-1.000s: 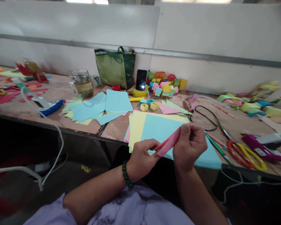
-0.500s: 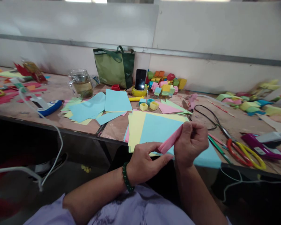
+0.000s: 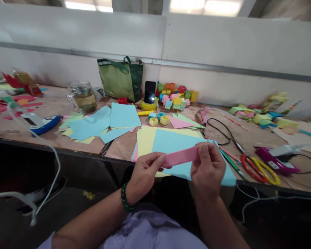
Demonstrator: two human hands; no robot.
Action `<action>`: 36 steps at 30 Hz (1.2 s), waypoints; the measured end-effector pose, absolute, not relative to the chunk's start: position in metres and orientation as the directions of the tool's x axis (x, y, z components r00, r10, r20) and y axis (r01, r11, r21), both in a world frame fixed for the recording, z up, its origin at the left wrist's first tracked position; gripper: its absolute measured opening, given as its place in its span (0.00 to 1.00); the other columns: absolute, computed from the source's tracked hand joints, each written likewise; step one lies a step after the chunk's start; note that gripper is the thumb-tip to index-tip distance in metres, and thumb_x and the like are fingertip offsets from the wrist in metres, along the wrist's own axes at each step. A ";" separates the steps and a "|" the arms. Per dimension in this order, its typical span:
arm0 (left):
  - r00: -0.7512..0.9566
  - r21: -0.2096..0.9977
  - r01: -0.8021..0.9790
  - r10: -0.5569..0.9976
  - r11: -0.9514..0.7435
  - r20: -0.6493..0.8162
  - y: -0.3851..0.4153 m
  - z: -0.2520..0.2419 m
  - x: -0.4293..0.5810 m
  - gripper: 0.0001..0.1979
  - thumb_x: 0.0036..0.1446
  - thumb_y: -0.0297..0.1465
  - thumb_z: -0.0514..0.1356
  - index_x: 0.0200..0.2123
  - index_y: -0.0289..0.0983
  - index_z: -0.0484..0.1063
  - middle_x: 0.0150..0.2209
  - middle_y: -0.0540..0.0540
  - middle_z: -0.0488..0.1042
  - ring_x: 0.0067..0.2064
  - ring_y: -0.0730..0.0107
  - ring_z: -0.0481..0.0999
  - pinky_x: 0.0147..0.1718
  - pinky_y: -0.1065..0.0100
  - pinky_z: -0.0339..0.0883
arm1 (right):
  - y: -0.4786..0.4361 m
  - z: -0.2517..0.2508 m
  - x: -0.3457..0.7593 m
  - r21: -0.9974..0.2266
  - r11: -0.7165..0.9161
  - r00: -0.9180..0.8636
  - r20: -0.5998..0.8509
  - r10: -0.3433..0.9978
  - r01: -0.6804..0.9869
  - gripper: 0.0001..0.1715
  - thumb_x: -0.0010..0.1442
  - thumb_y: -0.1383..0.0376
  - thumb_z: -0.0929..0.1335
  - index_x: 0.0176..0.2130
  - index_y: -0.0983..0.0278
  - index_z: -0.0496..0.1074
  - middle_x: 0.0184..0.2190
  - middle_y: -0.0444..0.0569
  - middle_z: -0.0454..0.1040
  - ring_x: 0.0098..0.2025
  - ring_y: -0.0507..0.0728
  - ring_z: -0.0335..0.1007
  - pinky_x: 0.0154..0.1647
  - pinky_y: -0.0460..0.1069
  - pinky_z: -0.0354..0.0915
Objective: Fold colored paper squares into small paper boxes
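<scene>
A folded pink paper strip [image 3: 180,157] stretches between my two hands, close to level. My left hand [image 3: 147,172], with a green bead bracelet at the wrist, pinches its left end between thumb and fingers. At the other end my right hand [image 3: 208,164] is closed on the strip, thumb on top. Behind and below the strip lie a large blue sheet [image 3: 176,139] and yellow sheets [image 3: 145,141] at the table's front edge.
Scissors [image 3: 254,169] and pens [image 3: 232,163] lie to the right, near a purple device [image 3: 277,160]. Small folded paper boxes [image 3: 159,118] sit beyond the sheets. Farther back are a phone [image 3: 150,92], a green bag [image 3: 121,79] and a glass jar [image 3: 83,98].
My left hand has closed on the left end of the pink strip and moved left. The strip has swung from a steep slant to nearly level, its broad face showing.
</scene>
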State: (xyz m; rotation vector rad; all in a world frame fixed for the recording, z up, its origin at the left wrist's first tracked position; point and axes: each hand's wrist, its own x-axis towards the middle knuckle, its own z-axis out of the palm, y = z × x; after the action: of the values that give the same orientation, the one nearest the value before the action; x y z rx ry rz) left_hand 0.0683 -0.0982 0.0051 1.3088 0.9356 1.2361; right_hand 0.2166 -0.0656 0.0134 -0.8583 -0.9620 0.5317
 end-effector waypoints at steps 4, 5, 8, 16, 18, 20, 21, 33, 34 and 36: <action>0.140 0.972 -0.232 0.987 -0.046 0.081 -0.092 0.008 0.062 0.15 0.60 0.41 0.57 0.33 0.35 0.74 0.29 0.49 0.73 0.33 0.72 0.74 0.32 0.74 0.67 | -0.077 0.009 0.225 -0.821 0.566 0.413 0.542 0.732 0.075 0.11 0.58 0.60 0.69 0.28 0.63 0.67 0.24 0.41 0.63 0.27 0.49 0.59 0.27 0.45 0.56; 0.121 0.971 -0.232 0.989 -0.058 0.088 -0.090 0.008 0.059 0.14 0.60 0.41 0.57 0.33 0.35 0.73 0.29 0.50 0.72 0.33 0.73 0.73 0.32 0.74 0.67 | -0.081 0.008 0.228 -0.813 0.573 0.380 0.565 0.733 0.104 0.10 0.59 0.61 0.69 0.28 0.63 0.68 0.24 0.41 0.63 0.26 0.49 0.59 0.27 0.45 0.56; 0.052 0.979 -0.106 0.982 -0.177 0.183 -0.085 0.009 0.052 0.15 0.61 0.40 0.55 0.28 0.35 0.69 0.26 0.52 0.66 0.29 0.75 0.67 0.31 0.74 0.65 | -0.090 0.008 0.238 -0.802 0.565 0.216 0.597 0.773 0.194 0.09 0.59 0.64 0.68 0.28 0.63 0.68 0.23 0.41 0.64 0.25 0.49 0.59 0.25 0.45 0.56; 0.139 0.825 0.321 0.885 -0.466 0.445 -0.088 0.020 0.044 0.13 0.65 0.32 0.51 0.30 0.35 0.70 0.27 0.51 0.69 0.30 0.74 0.67 0.31 0.73 0.59 | -0.094 0.022 0.249 -0.773 0.473 -0.137 0.462 0.876 0.422 0.06 0.56 0.63 0.71 0.31 0.63 0.74 0.26 0.44 0.74 0.28 0.52 0.69 0.29 0.46 0.65; 0.177 0.796 0.363 0.875 -0.484 0.451 -0.091 0.021 0.044 0.13 0.65 0.32 0.51 0.30 0.35 0.70 0.28 0.50 0.71 0.31 0.74 0.68 0.32 0.73 0.60 | -0.094 0.024 0.248 -0.722 0.499 -0.222 0.451 0.865 0.480 0.10 0.59 0.62 0.69 0.27 0.63 0.73 0.23 0.43 0.72 0.26 0.52 0.67 0.28 0.46 0.64; 0.215 0.768 0.421 0.876 -0.482 0.432 -0.093 0.021 0.045 0.13 0.65 0.32 0.50 0.30 0.36 0.70 0.28 0.50 0.72 0.31 0.73 0.69 0.32 0.72 0.60 | -0.094 0.025 0.248 -0.657 0.532 -0.296 0.444 0.846 0.534 0.10 0.59 0.62 0.68 0.28 0.63 0.73 0.24 0.44 0.73 0.28 0.53 0.68 0.29 0.47 0.64; 0.241 0.752 0.448 0.875 -0.484 0.419 -0.094 0.022 0.045 0.13 0.65 0.32 0.50 0.30 0.36 0.70 0.28 0.49 0.72 0.31 0.72 0.69 0.32 0.71 0.60 | -0.093 0.025 0.248 -0.623 0.549 -0.328 0.442 0.835 0.557 0.09 0.59 0.61 0.69 0.28 0.62 0.73 0.25 0.44 0.73 0.28 0.53 0.68 0.29 0.47 0.64; 0.409 0.925 -0.380 0.897 -0.002 0.169 -0.094 0.014 0.063 0.25 0.49 0.38 0.68 0.50 0.35 0.73 0.42 0.42 0.75 0.42 0.66 0.74 0.44 0.66 0.67 | -0.109 0.011 0.222 -0.772 0.535 -0.108 0.533 0.839 0.343 0.04 0.58 0.66 0.70 0.30 0.61 0.73 0.24 0.40 0.72 0.19 0.48 0.65 0.19 0.43 0.62; 0.447 0.912 -0.408 0.878 0.033 0.168 -0.094 0.009 0.065 0.22 0.52 0.40 0.66 0.49 0.35 0.74 0.41 0.41 0.76 0.41 0.67 0.74 0.44 0.66 0.67 | -0.110 0.010 0.219 -0.765 0.543 -0.101 0.545 0.832 0.345 0.04 0.58 0.66 0.70 0.30 0.61 0.73 0.26 0.42 0.73 0.20 0.48 0.66 0.20 0.43 0.62; 0.480 0.880 -0.471 0.857 0.069 0.189 -0.094 0.000 0.069 0.23 0.55 0.42 0.63 0.49 0.34 0.75 0.35 0.43 0.76 0.36 0.70 0.73 0.40 0.68 0.67 | -0.110 0.009 0.216 -0.736 0.565 -0.121 0.565 0.816 0.373 0.04 0.58 0.67 0.70 0.29 0.62 0.73 0.30 0.44 0.76 0.22 0.49 0.69 0.21 0.44 0.64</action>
State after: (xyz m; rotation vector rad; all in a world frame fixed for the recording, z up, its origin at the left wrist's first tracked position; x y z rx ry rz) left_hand 0.0688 -0.0944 -0.0003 1.0975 0.4349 1.0472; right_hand 0.2157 -0.1100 0.0086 -0.9950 -1.7218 0.5141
